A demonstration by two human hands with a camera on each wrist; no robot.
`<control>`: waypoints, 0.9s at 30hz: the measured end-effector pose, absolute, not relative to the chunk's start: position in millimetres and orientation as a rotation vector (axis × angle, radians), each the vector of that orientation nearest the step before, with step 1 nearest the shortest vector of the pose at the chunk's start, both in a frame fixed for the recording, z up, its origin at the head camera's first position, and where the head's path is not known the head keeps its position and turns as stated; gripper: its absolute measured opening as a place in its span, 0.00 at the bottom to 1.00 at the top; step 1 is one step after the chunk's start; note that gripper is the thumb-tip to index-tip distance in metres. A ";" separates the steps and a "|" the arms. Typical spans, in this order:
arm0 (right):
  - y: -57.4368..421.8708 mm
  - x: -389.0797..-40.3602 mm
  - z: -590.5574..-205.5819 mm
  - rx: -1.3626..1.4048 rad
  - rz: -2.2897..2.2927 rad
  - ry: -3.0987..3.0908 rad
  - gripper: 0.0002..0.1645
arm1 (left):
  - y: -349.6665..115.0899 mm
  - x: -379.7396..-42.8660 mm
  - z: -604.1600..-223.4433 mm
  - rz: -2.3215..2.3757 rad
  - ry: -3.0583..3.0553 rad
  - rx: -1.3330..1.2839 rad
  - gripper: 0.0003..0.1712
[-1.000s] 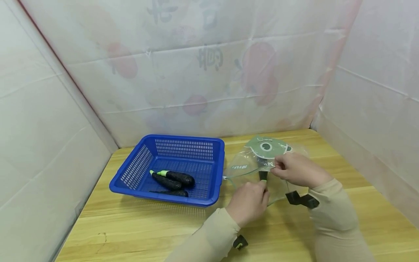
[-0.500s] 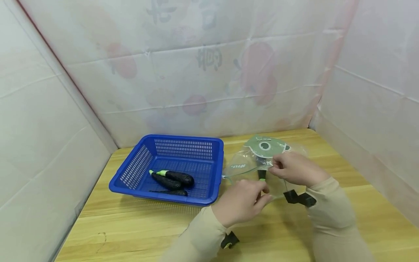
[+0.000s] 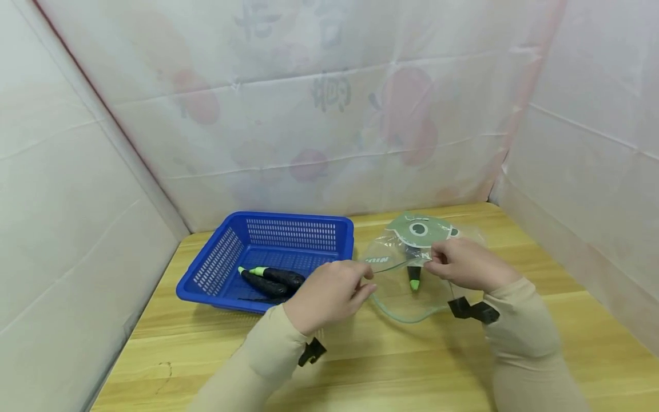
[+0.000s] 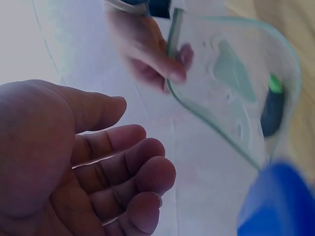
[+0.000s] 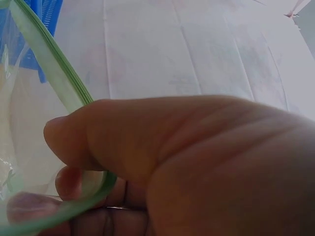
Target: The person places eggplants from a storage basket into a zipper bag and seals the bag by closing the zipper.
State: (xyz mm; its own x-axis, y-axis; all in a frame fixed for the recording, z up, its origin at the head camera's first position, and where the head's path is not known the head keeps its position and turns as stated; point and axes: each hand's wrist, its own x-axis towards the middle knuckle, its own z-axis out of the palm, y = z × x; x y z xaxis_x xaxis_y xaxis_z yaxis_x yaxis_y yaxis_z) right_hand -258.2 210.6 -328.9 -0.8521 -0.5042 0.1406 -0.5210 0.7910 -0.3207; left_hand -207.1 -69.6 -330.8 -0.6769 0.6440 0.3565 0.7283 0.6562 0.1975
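Observation:
My right hand [image 3: 465, 264] pinches the rim of a clear zip bag [image 3: 437, 232] with a green printed patch, thumb and fingers on its green edge. The bag's mouth gapes toward me. One dark eggplant [image 3: 414, 273] with a light green stem end lies inside, partly behind the print. My left hand [image 3: 329, 292] is off the bag's left side, in front of the blue basket [image 3: 293, 215]. Its fingers [image 4: 152, 172] are loosely bent with nothing between them. In the basket lie dark eggplants [image 3: 262, 284] with green ends, partly hidden by the left hand.
The wooden table [image 3: 391, 372] stretches in front of the basket and bag. Pale printed sheets [image 3: 288, 126] hang behind and on both sides. Black straps or mounts [image 3: 472, 311] sit at the wrists.
My left hand has let go of the eggplant in the bag, come out of the bag's mouth and moved left toward the basket. My right hand keeps its hold on the bag's rim.

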 end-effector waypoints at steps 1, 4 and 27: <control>210.2 -258.5 -329.0 0.841 0.543 -2.928 0.19 | -74.3 -208.1 -329.3 -0.454 -2.628 -1.101 0.09; 208.7 -259.7 -329.4 0.847 0.547 -2.931 0.19 | -88.4 -211.4 -325.8 -0.380 -2.645 -1.081 0.10; 208.2 -261.8 -334.4 0.831 0.553 -2.932 0.20 | -195.9 -273.3 -320.1 -0.199 -2.894 -0.799 0.12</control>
State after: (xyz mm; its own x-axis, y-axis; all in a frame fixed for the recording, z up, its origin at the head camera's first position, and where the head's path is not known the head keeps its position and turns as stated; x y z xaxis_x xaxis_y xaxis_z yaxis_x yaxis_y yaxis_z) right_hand -261.8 208.2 -334.4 -0.8551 -0.4998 0.1382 -0.5158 0.7923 -0.3259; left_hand -273.3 -195.9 -320.1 -0.8508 0.4997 0.1625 0.5173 0.8509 0.0917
